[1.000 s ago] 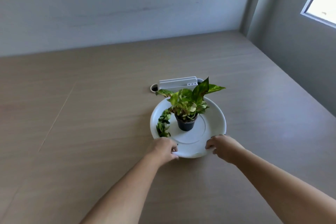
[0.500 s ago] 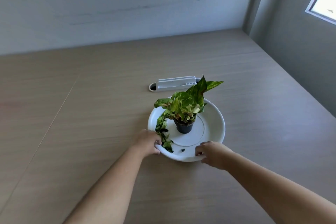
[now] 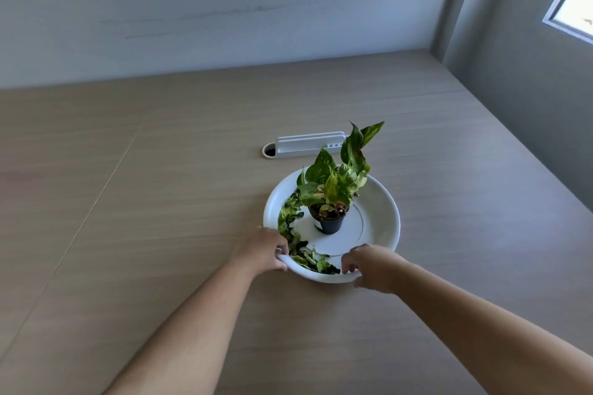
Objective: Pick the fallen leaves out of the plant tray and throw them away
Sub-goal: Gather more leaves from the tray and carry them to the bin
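Your left hand (image 3: 263, 248) and right hand (image 3: 369, 268) both reach forward, each grip clamped on the near rim of the white plant tray (image 3: 382, 202) on the counter (image 3: 160, 202). Fallen leaves (image 3: 293, 234) lie along the tray's left and near inner wall, beside the upright potted plant (image 3: 330, 199) at its centre.

A person's two bare forearms reach forward across a light wooden table (image 3: 160, 202). The left hand (image 3: 261, 248) and right hand (image 3: 369, 269) both grip the near rim of a round white plant tray (image 3: 382, 202). A small dark pot (image 3: 329, 223) stands upright in the tray's middle, holding a green and yellow leafy plant (image 3: 333, 179). Fallen leaves (image 3: 290, 224) lie in a curved line along the tray's left and near inner edge. Behind the tray sits a white cable outlet (image 3: 305, 146), before a pale wall
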The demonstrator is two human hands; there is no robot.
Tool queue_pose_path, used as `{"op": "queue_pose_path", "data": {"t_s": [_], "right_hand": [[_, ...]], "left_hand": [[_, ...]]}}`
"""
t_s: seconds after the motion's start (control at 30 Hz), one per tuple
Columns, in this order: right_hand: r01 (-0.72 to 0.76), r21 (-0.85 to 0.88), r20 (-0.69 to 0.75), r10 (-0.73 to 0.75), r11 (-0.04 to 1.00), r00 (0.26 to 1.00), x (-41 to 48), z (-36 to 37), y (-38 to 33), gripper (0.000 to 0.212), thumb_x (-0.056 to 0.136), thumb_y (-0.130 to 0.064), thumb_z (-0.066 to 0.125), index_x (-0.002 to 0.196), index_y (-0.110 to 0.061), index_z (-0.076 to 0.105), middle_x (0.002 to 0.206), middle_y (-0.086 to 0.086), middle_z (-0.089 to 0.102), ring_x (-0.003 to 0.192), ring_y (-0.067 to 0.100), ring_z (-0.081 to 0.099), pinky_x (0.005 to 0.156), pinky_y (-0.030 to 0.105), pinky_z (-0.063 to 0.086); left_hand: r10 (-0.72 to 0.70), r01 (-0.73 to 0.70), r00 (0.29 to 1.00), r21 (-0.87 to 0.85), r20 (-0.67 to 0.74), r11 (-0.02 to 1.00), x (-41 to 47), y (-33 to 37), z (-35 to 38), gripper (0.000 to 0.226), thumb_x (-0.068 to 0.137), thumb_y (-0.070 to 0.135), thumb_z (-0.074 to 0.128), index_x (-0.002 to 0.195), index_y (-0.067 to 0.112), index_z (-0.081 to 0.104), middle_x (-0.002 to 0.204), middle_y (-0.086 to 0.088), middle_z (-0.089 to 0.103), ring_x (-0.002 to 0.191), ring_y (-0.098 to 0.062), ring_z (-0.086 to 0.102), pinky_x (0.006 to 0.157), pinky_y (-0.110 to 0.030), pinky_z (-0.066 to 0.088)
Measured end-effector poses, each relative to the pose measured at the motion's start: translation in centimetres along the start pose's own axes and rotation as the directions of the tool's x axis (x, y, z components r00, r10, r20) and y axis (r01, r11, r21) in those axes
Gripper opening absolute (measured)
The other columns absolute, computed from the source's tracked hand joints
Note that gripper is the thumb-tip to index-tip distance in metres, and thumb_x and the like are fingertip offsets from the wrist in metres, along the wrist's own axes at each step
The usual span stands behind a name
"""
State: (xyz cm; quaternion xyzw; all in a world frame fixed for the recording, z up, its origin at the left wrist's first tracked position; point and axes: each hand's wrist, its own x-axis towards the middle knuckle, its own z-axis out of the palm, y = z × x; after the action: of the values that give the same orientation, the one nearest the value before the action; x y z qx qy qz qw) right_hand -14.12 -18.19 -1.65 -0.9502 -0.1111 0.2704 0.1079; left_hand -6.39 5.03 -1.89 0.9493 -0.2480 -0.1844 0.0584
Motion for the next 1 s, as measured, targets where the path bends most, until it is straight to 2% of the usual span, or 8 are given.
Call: {"op": "queue_pose_path", "data": {"t_s": [0.1, 0.23, 0.43, 0.53, 0.67, 0.83, 0.9, 1.0], "right_hand": [[-0.067, -0.017, 0.012, 0.067, 0.998, 0.998, -0.2, -1.1, 1.6, 0.033, 0.082, -0.013, 0.066, 0.114, -0.020, 0.062, 0.120, 0.003, 0.063, 0.110, 0.021, 0.058, 0.090, 0.031, 0.048], [-0.207, -0.073, -0.068, 0.202, 0.976, 0.977, -0.2, -2.1, 4.2, 0.045, 0.084, -0.001, 0.049, 0.118, -0.028, 0.061, 0.124, 0.004, 0.059, 0.110, 0.025, 0.059, 0.092, 0.033, 0.049], [-0.256, 0.097, -0.212, 0.271, 0.962, 0.939, 1.7, -2.0, 4.0, 0.051, 0.081, 0.005, 0.039, 0.116, -0.022, 0.062, 0.119, 0.003, 0.062, 0.101, 0.026, 0.062, 0.084, 0.036, 0.055], [-0.265, 0.101, -0.212, 0.281, 0.959, 0.936, 3.0, -1.3, 3.6, 0.044, 0.082, 0.003, 0.042, 0.114, -0.020, 0.061, 0.115, 0.004, 0.062, 0.098, 0.027, 0.061, 0.080, 0.039, 0.056], [-0.263, 0.083, -0.218, 0.275, 0.961, 0.937, 3.9, -0.7, 3.3, 0.020, 0.079, 0.006, 0.050, 0.088, -0.009, 0.061, 0.099, 0.009, 0.060, 0.079, 0.024, 0.055, 0.076, 0.038, 0.057], [-0.278, 0.151, -0.204, 0.306, 0.948, 0.930, 4.3, -0.6, 3.3, 0.028, 0.080, 0.008, 0.047, 0.093, -0.008, 0.066, 0.094, 0.009, 0.060, 0.080, 0.024, 0.056, 0.079, 0.035, 0.056], [-0.255, 0.196, -0.206, 0.294, 0.947, 0.933, 4.3, -0.7, 3.1, 0.030, 0.081, 0.005, 0.048, 0.092, -0.012, 0.070, 0.098, 0.011, 0.065, 0.085, 0.023, 0.059, 0.080, 0.033, 0.056], [-0.209, 0.201, -0.176, 0.245, 0.957, 0.953, 3.8, -0.9, 2.6, 0.029, 0.082, -0.001, 0.050, 0.093, -0.016, 0.072, 0.101, 0.008, 0.067, 0.086, 0.022, 0.063, 0.077, 0.032, 0.058]], "left_hand": [[0.010, -0.009, 1.000, -0.064, 0.012, 0.998, -0.2, 1.7, 0.6, 0.032, 0.070, 0.039, 0.079, 0.095, 0.021, 0.072, 0.100, 0.004, 0.072, 0.096, -0.015, 0.065, 0.084, -0.027, 0.046], [0.070, -0.067, 0.997, -0.104, 0.025, 0.992, -0.3, 4.3, 1.9, 0.027, 0.075, 0.042, 0.074, 0.096, 0.024, 0.071, 0.100, 0.005, 0.069, 0.093, -0.014, 0.063, 0.075, -0.027, 0.045], [-0.020, 0.034, 0.998, -0.223, 0.066, 0.974, -0.2, 2.9, 1.9, 0.034, 0.068, 0.042, 0.080, 0.096, 0.023, 0.073, 0.102, 0.003, 0.071, 0.095, -0.016, 0.065, 0.086, -0.034, 0.054], [-0.034, 0.043, 0.999, -0.280, 0.037, 0.959, -0.3, 2.8, 2.2, 0.034, 0.068, 0.036, 0.082, 0.096, 0.018, 0.075, 0.101, 0.000, 0.071, 0.095, -0.018, 0.065, 0.083, -0.031, 0.052], [-0.056, 0.061, 0.998, -0.316, 0.025, 0.947, -0.4, 2.8, 2.2, 0.032, 0.067, 0.034, 0.083, 0.093, 0.018, 0.076, 0.098, 0.000, 0.071, 0.088, -0.015, 0.062, 0.079, -0.028, 0.050], [-0.104, 0.140, 0.989, -0.423, 0.107, 0.895, 0.0, 3.0, 1.4, 0.033, 0.064, 0.042, 0.084, 0.086, 0.019, 0.075, 0.094, 0.003, 0.074, 0.088, -0.013, 0.066, 0.083, -0.031, 0.056], [-0.105, 0.134, 0.990, -0.401, 0.092, 0.906, 0.6, 3.5, 0.8, 0.038, 0.068, 0.046, 0.080, 0.095, 0.021, 0.072, 0.102, 0.004, 0.072, 0.097, -0.014, 0.065, 0.087, -0.034, 0.055], [-0.094, 0.104, 0.994, -0.243, 0.054, 0.964, 1.6, 4.8, 0.8, 0.044, 0.072, 0.050, 0.074, 0.110, 0.029, 0.062, 0.115, 0.003, 0.060, 0.107, -0.018, 0.058, 0.083, -0.034, 0.050]]}}
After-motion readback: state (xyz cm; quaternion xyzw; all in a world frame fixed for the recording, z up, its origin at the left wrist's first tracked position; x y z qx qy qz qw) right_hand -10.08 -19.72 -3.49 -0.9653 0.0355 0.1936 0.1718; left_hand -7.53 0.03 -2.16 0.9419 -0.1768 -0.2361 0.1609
